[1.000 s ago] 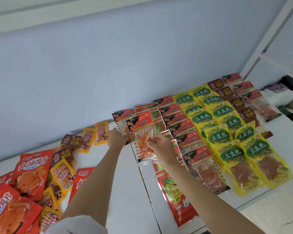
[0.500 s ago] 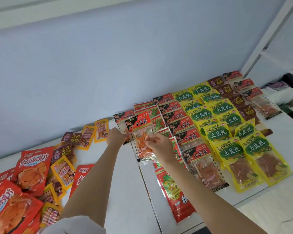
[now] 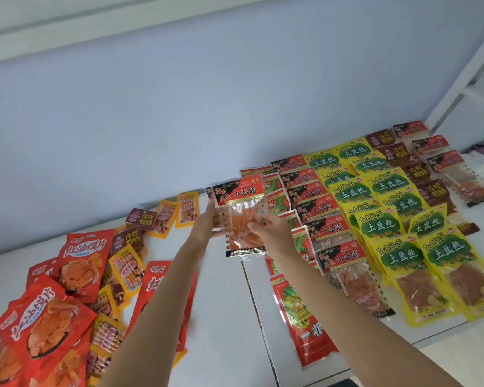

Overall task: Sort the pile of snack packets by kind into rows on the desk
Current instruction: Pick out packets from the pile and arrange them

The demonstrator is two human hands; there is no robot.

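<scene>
Both hands, left hand (image 3: 204, 223) and right hand (image 3: 266, 229), pinch the clear red-topped gluten-strip packet (image 3: 242, 219) by its side edges. Suggest laying it flat onto the matching red-topped row (image 3: 323, 216) just right of the right hand, label up, overlapping evenly.

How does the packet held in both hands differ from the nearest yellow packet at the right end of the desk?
The held packet has a red and black header; the yellow packet has a green label. The held packet is lifted, gripped by the left hand and right hand; the yellow packet lies flat in a row. Both have clear windows showing the food.
</scene>
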